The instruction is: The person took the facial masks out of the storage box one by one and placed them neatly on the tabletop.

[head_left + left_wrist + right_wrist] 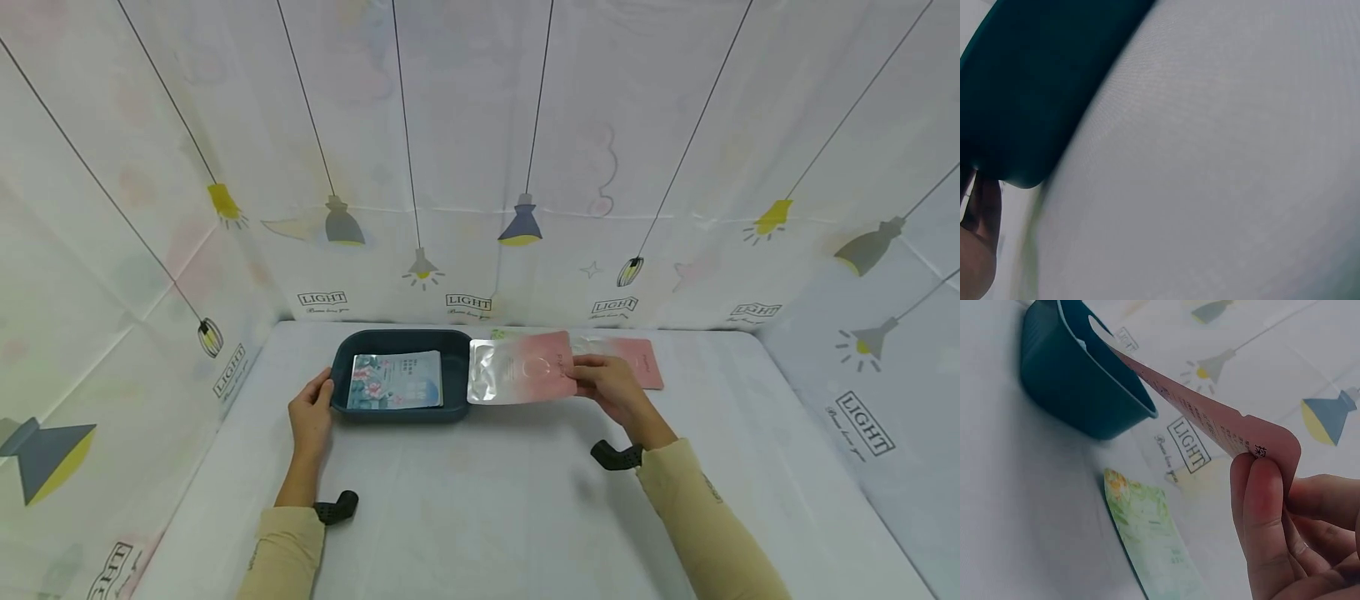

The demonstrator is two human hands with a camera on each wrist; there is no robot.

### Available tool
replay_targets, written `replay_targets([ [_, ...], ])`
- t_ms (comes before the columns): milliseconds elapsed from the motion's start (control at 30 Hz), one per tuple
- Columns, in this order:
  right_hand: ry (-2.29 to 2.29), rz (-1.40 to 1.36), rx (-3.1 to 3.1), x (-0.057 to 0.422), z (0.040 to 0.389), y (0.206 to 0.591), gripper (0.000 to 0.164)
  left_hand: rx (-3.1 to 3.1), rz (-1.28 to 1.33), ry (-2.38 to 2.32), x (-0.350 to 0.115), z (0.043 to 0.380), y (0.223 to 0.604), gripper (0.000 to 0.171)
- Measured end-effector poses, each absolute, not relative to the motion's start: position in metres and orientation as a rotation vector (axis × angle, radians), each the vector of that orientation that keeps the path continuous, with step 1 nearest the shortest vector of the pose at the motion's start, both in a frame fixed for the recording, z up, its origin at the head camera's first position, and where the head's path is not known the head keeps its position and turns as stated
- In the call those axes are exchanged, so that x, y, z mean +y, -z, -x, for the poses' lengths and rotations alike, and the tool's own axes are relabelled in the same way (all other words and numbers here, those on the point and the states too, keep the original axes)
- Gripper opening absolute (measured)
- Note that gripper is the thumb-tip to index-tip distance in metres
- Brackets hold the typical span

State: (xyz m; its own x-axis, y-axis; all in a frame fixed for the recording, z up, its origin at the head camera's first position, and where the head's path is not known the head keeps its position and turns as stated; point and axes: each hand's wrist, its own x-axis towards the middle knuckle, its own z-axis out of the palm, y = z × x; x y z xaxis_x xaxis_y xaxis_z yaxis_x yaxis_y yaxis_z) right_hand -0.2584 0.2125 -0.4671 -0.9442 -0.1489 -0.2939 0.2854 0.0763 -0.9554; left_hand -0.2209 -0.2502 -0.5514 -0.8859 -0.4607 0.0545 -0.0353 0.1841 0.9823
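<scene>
There it was: a pink sachet (521, 369) pinched at its right end between thumb and fingers of the right hand (613, 387), lifted above the table (480, 517). All eyes were drawn leftward! The sachet was stretched out left from that hand, long axis running roughly left to right, its free end brought right up to the right rim of the dark tray (405, 415); whether rim and foil were touching could not be told. The tray's left end was touched by the left hand (310, 412), though how tightly its fingers were closed could not be made out. So the sachet was reached more nearly by the right hand, with the tray set between the two. Inside, a blue floral packet (396, 380) was laid flat, while a second pink sachet (647, 365) and a green sachet (1147, 537) were left on the table's far side.
</scene>
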Motion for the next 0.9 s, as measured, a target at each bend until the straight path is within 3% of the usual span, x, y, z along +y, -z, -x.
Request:
replay_targets([
  [900, 1.855, -0.373, 2.034, 0.242, 0.235, 0.518, 0.042, -2.112, -0.444, 1.76, -0.251, 0.222, 0.551, 0.04],
])
